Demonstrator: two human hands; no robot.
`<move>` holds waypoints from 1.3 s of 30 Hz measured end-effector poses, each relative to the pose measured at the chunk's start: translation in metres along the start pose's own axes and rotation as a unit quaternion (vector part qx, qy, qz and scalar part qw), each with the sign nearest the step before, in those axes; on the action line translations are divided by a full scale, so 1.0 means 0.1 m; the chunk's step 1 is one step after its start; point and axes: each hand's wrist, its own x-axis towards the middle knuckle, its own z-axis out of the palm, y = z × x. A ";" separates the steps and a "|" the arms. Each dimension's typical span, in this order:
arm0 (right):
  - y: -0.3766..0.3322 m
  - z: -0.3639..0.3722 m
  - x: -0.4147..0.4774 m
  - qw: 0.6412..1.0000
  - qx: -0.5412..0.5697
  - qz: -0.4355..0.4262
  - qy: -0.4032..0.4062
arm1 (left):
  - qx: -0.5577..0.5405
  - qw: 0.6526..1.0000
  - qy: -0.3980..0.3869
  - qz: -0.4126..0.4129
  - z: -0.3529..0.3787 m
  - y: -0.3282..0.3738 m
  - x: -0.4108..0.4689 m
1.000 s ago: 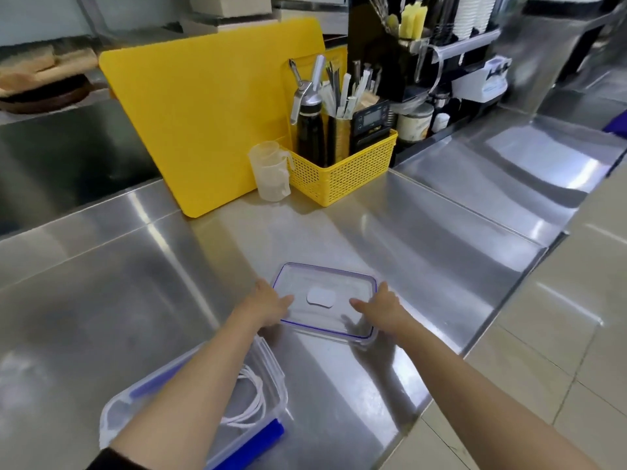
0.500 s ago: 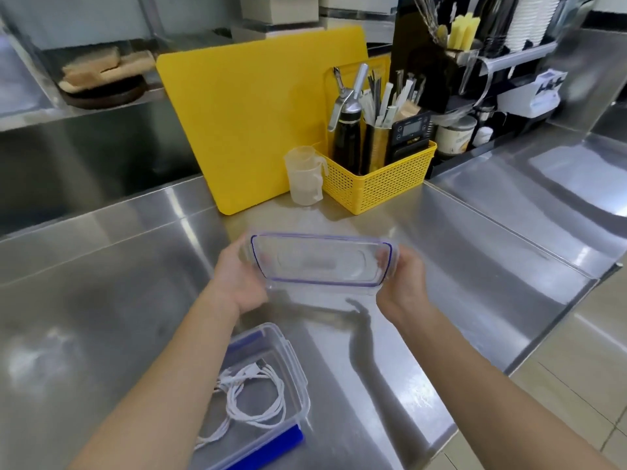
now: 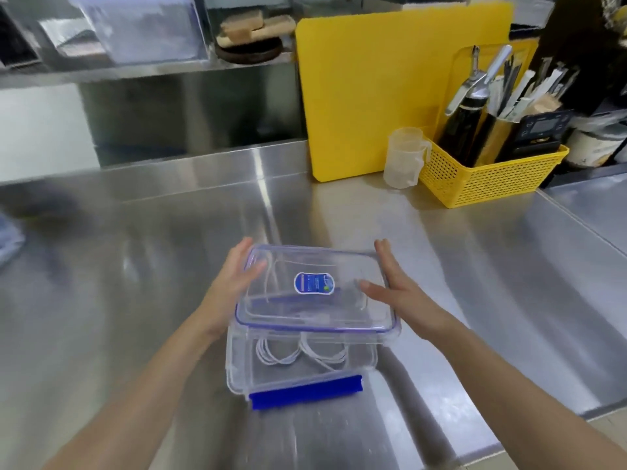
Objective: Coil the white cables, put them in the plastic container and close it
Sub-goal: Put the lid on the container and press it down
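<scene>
Clear lid (image 3: 315, 293) blurs white cables (image 3: 288, 354) beneath both hands.

I count two hands, left hand (image 3: 234, 286) and right hand (image 3: 397, 293), one clear lid (image 3: 315, 290), one plastic container (image 3: 298, 364), one yellow basket (image 3: 488, 178), one measuring cup (image 3: 405, 157), one yellow cutting board (image 3: 373, 89).
</scene>
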 end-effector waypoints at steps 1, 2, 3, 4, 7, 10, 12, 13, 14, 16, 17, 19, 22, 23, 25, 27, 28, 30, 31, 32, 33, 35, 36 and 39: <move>0.05 0.08 -0.01 0.999 -0.048 -0.012 -0.014 | -0.010 1.000 -0.005 0.019 -0.04 -0.10 -0.09; 0.09 0.16 -0.03 0.997 -0.070 -0.024 -0.019 | -0.028 0.999 -0.005 0.022 -0.09 -0.19 -0.17; 0.14 0.24 -0.03 0.996 -0.079 -0.034 -0.020 | -0.043 0.999 -0.004 0.014 -0.11 -0.26 -0.24; 0.19 0.31 -0.04 0.995 -0.085 -0.039 -0.020 | -0.055 0.998 -0.001 0.006 -0.14 -0.33 -0.30; 0.28 0.42 -0.06 0.993 -0.110 -0.031 -0.028 | -0.060 0.998 0.008 -0.016 -0.17 -0.50 -0.41; 0.28 0.44 -0.06 0.992 -0.119 -0.019 -0.033 | -0.079 0.996 0.013 -0.039 -0.14 -0.55 -0.48; 0.26 0.44 -0.05 0.990 -0.131 -0.011 -0.040 | -0.056 0.997 0.019 -0.040 -0.13 -0.60 -0.50; 0.25 0.44 -0.05 0.989 -0.144 -0.008 -0.042 | -0.038 0.999 0.022 -0.032 -0.13 -0.65 -0.50; 0.25 0.45 -0.04 0.987 -0.154 -0.007 -0.043 | -0.009 0.999 0.027 -0.025 -0.13 -0.68 -0.48; 0.23 0.45 -0.01 0.986 -0.161 -0.006 -0.036 | 0.027 0.999 0.036 -0.016 -0.12 -0.71 -0.46; 0.22 0.46 0.01 0.987 -0.160 -0.004 -0.031 | 0.024 0.999 0.045 -0.016 -0.11 -0.71 -0.45; 0.22 0.47 0.04 0.987 -0.159 0.000 -0.021 | 0.015 0.997 0.066 -0.027 -0.11 -0.74 -0.42; 0.24 0.49 0.06 0.988 -0.155 0.009 0.004 | 0.030 0.990 0.104 -0.094 -0.14 -0.75 -0.40; 0.25 0.50 0.06 0.990 -0.139 0.024 0.022 | 0.066 0.984 0.115 -0.119 -0.15 -0.75 -0.39; 0.26 0.51 0.05 0.992 -0.090 0.069 0.064 | 0.196 0.958 0.138 -0.156 -0.13 -0.68 -0.43; 0.25 0.52 0.04 0.990 -0.080 0.095 0.072 | 0.302 0.927 0.135 -0.176 -0.12 -0.63 -0.46; 0.25 0.54 0.04 0.989 -0.094 0.093 0.072 | 0.325 0.921 0.121 -0.177 -0.12 -0.62 -0.48; 0.24 0.54 0.04 0.986 -0.125 0.072 0.084 | 0.352 0.915 0.103 -0.167 -0.13 -0.63 -0.49; 0.24 0.54 0.04 0.985 -0.136 0.058 0.090 | 0.358 0.915 0.098 -0.159 -0.13 -0.63 -0.49; 0.23 0.53 0.04 0.985 -0.141 0.047 0.091 | 0.352 0.919 0.095 -0.152 -0.13 -0.63 -0.49; 0.22 0.53 0.03 0.986 -0.138 0.041 0.089 | 0.341 0.924 0.094 -0.145 -0.14 -0.63 -0.49; 0.20 0.54 0.01 0.988 -0.126 0.033 0.083 | 0.325 0.933 0.089 -0.131 -0.15 -0.64 -0.51; 0.20 0.55 0.00 0.988 -0.126 0.033 0.080 | 0.321 0.934 0.090 -0.126 -0.16 -0.65 -0.51; 0.20 0.57 -0.02 0.986 -0.132 0.041 0.090 | 0.333 0.928 0.115 -0.122 -0.16 -0.65 -0.53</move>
